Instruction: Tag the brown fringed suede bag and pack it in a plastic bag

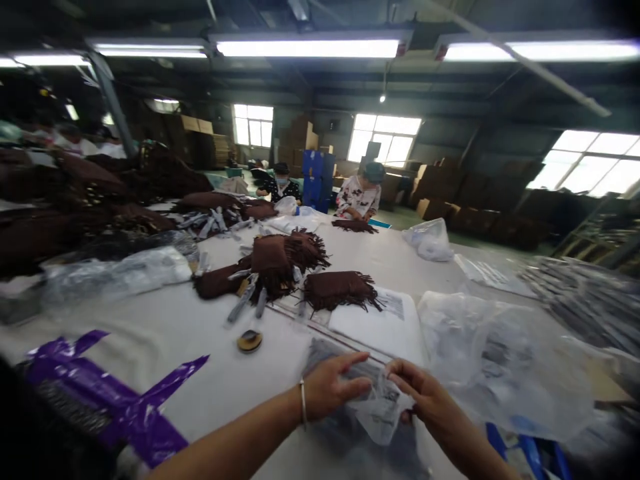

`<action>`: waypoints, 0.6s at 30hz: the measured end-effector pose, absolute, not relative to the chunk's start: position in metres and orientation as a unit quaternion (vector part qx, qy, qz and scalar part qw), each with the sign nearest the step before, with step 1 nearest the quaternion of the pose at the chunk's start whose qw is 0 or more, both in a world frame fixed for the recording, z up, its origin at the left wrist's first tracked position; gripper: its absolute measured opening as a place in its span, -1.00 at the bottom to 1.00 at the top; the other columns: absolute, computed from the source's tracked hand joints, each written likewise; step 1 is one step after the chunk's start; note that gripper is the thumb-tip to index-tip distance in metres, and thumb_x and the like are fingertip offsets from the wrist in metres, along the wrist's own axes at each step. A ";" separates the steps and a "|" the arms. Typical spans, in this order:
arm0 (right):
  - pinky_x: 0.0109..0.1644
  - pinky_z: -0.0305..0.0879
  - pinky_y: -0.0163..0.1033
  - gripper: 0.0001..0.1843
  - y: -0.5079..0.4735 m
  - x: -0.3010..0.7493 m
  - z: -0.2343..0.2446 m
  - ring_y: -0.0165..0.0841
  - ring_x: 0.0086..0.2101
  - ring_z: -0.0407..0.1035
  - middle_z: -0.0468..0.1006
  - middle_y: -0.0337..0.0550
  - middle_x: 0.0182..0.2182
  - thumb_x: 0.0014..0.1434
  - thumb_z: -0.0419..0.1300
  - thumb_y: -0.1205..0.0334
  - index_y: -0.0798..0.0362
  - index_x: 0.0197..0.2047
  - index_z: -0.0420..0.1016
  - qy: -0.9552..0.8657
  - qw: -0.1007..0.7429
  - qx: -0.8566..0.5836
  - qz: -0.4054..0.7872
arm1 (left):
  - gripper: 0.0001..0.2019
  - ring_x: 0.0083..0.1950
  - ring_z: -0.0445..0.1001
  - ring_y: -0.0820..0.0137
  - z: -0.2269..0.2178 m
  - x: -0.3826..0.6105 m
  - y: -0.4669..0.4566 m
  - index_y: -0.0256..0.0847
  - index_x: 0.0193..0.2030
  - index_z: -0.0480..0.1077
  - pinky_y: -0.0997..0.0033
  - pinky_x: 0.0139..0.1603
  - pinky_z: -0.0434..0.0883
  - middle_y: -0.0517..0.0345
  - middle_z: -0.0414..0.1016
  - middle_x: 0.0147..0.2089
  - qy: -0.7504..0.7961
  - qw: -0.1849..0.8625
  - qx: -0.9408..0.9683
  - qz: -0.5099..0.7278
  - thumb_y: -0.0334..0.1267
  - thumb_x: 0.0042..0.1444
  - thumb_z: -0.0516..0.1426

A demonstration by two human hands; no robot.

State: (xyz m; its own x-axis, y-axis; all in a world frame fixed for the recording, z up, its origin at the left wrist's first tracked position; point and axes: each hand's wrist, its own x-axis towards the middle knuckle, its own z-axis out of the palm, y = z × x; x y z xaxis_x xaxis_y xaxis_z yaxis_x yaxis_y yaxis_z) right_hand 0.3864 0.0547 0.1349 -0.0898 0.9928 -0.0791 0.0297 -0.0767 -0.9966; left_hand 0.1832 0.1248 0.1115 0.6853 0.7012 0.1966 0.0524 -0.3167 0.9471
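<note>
My right hand pinches a clear plastic bag between thumb and fingers; printing shows on the plastic. My left hand, with a bangle at the wrist, is held just beside the bag with thumb and fingers apart. Whether its fingertips touch the plastic, I cannot tell. Dark grey folded fabric lies on the table under and around the bag, partly hidden by both hands. Just beyond are a stack of white sheets and a folded brown fringed scarf.
More brown fringed scarves lie mid-table, near a tape roll. Purple plastic is at left. Clear bags pile up at right, beside grey packets. Two people work at the far end.
</note>
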 end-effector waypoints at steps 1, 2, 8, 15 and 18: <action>-0.57 0.15 -0.40 -0.56 0.057 0.378 0.135 -0.48 -0.58 0.16 0.31 -0.33 -0.55 -0.01 0.26 -0.20 0.02 -0.33 0.38 -0.511 0.449 -0.496 0.540 | -0.49 -0.08 0.45 0.25 0.111 0.189 0.123 -0.19 0.05 0.40 0.34 -0.04 0.38 0.04 0.49 -0.04 0.235 0.587 0.720 0.287 0.08 0.03 0.17; -0.57 0.14 -0.39 -0.57 0.060 0.372 0.133 -0.49 -0.60 0.15 0.31 -0.34 -0.57 0.00 0.26 -0.19 0.02 -0.34 0.38 -0.511 0.452 -0.494 0.538 | -0.51 -0.24 0.45 0.33 0.107 0.193 0.120 -0.24 -0.07 0.46 0.43 -0.21 0.38 0.08 0.52 -0.21 0.229 0.634 0.686 0.273 0.10 -0.01 0.20; -0.32 0.34 -0.20 -0.31 0.060 0.344 0.086 -0.22 -0.29 0.40 0.50 -0.08 -0.21 0.00 0.11 -0.39 -0.09 0.04 0.37 -0.391 0.568 -0.475 0.547 | -0.49 -0.48 0.21 0.50 0.061 0.180 0.103 -0.28 -0.42 0.30 0.52 -0.45 0.19 0.24 0.29 -0.51 0.355 0.675 0.506 0.403 0.21 -0.13 0.22; -0.43 0.30 -0.27 -0.57 0.057 0.344 0.043 -0.28 -0.42 0.36 0.50 -0.23 -0.42 0.04 0.25 -0.11 -0.06 -0.08 0.49 -0.424 0.526 -0.547 0.494 | -0.52 -0.48 0.20 0.48 0.050 0.159 0.116 -0.31 -0.44 0.36 0.52 -0.46 0.18 0.24 0.24 -0.56 0.408 0.547 0.605 0.409 0.17 0.05 0.09; -0.40 0.35 -0.24 -0.56 0.055 0.406 0.052 -0.24 -0.35 0.39 0.52 -0.18 -0.29 0.05 0.22 -0.11 -0.08 -0.05 0.47 -0.382 0.611 -0.601 0.346 | -0.50 -0.42 0.31 0.43 0.046 0.125 0.125 -0.30 -0.31 0.44 0.51 -0.39 0.29 0.21 0.38 -0.49 0.476 0.461 0.631 0.405 0.18 0.09 0.02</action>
